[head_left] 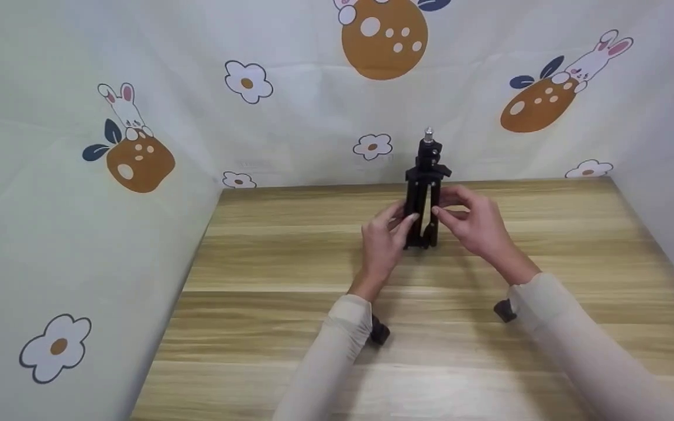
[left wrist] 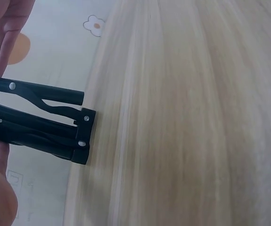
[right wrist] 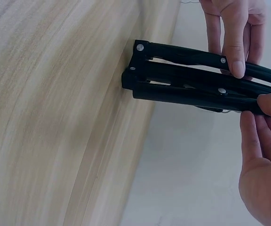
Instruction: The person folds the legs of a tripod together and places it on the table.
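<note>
A small black tripod [head_left: 425,175] with a silver screw stud on top stands upright near the back of the table. Its legs are nearly folded together, with a narrow gap beside the right leg [head_left: 435,202]. My left hand [head_left: 381,240] grips the left legs, thumb in front and fingers partly hidden behind. On the other side, my right hand [head_left: 477,225] pinches the right leg between thumb and fingers. The left wrist view shows riveted braces [left wrist: 60,110] joining the legs to a lower hub [left wrist: 84,136]. That same hub [right wrist: 133,68] also appears in the right wrist view.
The wood-grain table [head_left: 278,257] meets a pale printed cloth [head_left: 308,128] hanging behind it and at both sides. Dark wrist-worn pieces [head_left: 380,331] show beside the sleeves.
</note>
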`<state>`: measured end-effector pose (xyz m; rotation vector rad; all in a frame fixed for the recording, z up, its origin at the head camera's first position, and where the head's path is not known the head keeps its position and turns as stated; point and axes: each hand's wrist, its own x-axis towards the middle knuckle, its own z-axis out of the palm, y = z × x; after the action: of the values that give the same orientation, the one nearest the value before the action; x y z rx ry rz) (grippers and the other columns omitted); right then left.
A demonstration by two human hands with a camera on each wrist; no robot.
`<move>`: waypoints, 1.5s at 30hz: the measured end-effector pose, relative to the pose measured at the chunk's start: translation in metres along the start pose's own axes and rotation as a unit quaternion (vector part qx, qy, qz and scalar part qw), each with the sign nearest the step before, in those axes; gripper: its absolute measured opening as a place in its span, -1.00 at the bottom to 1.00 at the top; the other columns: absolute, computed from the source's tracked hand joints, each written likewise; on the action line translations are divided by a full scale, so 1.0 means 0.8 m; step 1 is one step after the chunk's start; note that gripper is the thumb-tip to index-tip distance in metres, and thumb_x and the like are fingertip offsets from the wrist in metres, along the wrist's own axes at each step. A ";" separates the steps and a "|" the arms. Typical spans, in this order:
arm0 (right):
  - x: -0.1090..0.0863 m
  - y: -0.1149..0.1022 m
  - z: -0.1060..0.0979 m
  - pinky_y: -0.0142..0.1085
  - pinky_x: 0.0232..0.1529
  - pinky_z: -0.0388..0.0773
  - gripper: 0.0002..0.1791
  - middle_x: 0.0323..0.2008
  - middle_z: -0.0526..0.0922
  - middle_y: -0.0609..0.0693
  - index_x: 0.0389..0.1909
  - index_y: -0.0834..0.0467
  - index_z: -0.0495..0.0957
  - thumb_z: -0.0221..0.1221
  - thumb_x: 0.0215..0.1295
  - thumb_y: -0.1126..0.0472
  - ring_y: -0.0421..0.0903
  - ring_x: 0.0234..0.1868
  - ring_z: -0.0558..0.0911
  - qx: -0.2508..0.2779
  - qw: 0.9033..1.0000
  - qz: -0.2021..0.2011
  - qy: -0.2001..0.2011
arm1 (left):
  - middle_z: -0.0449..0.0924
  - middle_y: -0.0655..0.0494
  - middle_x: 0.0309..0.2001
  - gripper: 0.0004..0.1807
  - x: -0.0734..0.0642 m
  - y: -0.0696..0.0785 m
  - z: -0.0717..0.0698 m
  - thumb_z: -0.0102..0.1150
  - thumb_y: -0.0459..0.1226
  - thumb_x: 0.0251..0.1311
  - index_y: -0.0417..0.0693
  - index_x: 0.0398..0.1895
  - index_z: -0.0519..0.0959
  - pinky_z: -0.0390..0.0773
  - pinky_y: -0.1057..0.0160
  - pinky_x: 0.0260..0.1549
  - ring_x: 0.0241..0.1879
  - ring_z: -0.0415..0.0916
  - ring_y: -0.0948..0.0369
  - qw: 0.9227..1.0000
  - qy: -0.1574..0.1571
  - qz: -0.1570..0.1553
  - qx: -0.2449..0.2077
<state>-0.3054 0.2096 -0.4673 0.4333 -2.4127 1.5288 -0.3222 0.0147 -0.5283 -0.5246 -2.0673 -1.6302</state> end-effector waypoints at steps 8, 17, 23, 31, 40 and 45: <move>0.001 0.001 0.003 -0.56 0.05 0.74 -0.69 0.03 0.81 0.24 0.13 0.30 0.69 0.40 0.41 0.39 0.11 0.11 0.79 0.007 1.000 -0.002 0.002 | 0.84 -0.16 -0.04 -0.66 0.000 -0.001 -0.002 0.41 -0.30 0.42 -0.27 0.18 0.72 0.76 0.42 0.09 0.02 0.84 0.16 1.000 -0.010 0.010 0.011; 0.000 0.004 0.007 -0.53 0.05 0.75 -0.69 0.01 0.82 0.25 0.12 0.32 0.69 0.40 0.39 0.42 0.14 0.09 0.79 0.012 1.000 -0.011 0.012 | 0.81 -0.17 -0.02 -0.65 0.000 -0.003 -0.002 0.40 -0.30 0.44 -0.28 0.20 0.70 0.76 0.43 0.10 0.03 0.83 0.14 0.999 -0.012 0.026 0.034; 0.001 0.006 0.010 -0.52 0.05 0.75 -0.68 0.03 0.81 0.25 0.14 0.33 0.67 0.39 0.41 0.41 0.15 0.11 0.79 0.013 1.000 -0.003 0.015 | 0.83 -0.16 -0.03 -0.66 0.000 -0.003 -0.003 0.39 -0.29 0.45 -0.26 0.20 0.71 0.76 0.45 0.08 0.02 0.83 0.15 0.998 -0.010 0.036 0.043; 0.000 0.008 0.011 -0.52 0.05 0.75 -0.67 0.04 0.81 0.25 0.15 0.33 0.67 0.39 0.41 0.42 0.15 0.11 0.79 0.014 1.000 -0.001 0.015 | 0.83 -0.14 -0.02 -0.67 0.000 -0.001 -0.003 0.38 -0.27 0.47 -0.24 0.20 0.71 0.73 0.51 0.08 0.03 0.83 0.18 0.998 -0.014 0.034 0.048; -0.006 0.004 0.010 -0.46 0.05 0.77 -0.71 -0.02 0.83 0.22 0.07 0.31 0.70 0.44 0.36 0.40 0.13 0.06 0.82 0.004 1.000 -0.009 0.016 | 0.79 -0.21 0.11 -0.63 0.001 0.001 -0.004 0.30 -0.35 0.51 -0.25 0.30 0.67 0.70 0.49 0.14 0.15 0.78 0.10 0.999 -0.039 0.015 0.029; -0.011 0.002 0.014 -0.50 0.02 0.77 -0.68 0.02 0.80 0.26 0.09 0.33 0.67 0.44 0.36 0.39 0.16 0.08 0.81 0.019 1.000 -0.001 0.014 | 0.76 -0.20 0.19 -0.62 0.001 -0.001 -0.003 0.25 -0.41 0.52 -0.21 0.34 0.65 0.68 0.46 0.20 0.22 0.75 0.10 0.999 -0.046 0.017 0.015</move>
<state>-0.2985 0.2014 -0.4766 0.4183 -2.3641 1.5723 -0.3232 0.0120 -0.5277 -0.6314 -2.1334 -1.5816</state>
